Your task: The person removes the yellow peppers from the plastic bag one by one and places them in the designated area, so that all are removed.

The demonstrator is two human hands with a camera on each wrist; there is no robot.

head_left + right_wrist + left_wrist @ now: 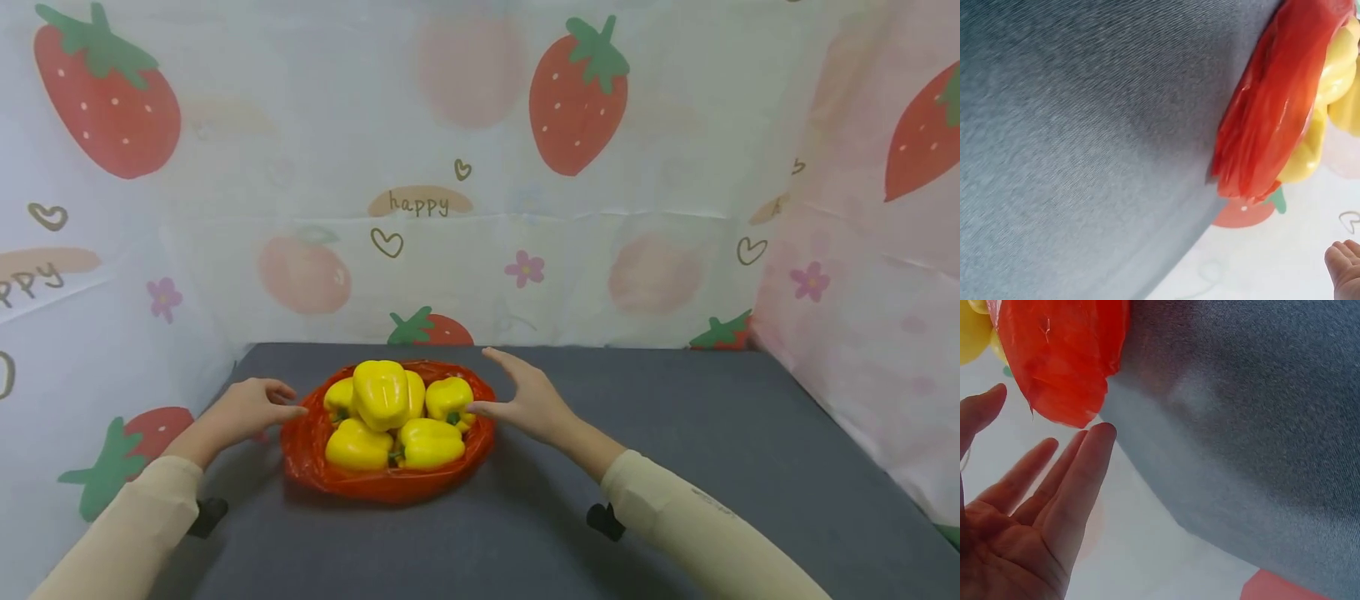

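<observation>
A red plastic bag [303, 457] sits rolled open on the dark table, holding several yellow bell peppers [381, 396] in a heap, one on top of the others. My left hand [243, 410] is at the bag's left side, fingers extended; in the left wrist view its fingertips [1102, 432] come near the red plastic [1063, 362], and touching cannot be made out. On the other side, my right hand [534, 402] is spread with thumb and fingers apart beside the bag's right rim. Only part of that hand [1347, 270] shows in the right wrist view. Neither hand grips anything.
The grey-black tabletop [675, 442] extends to the right of the bag. White cloth [465, 283] printed with strawberries, hearts and flowers hangs behind the table and along both sides.
</observation>
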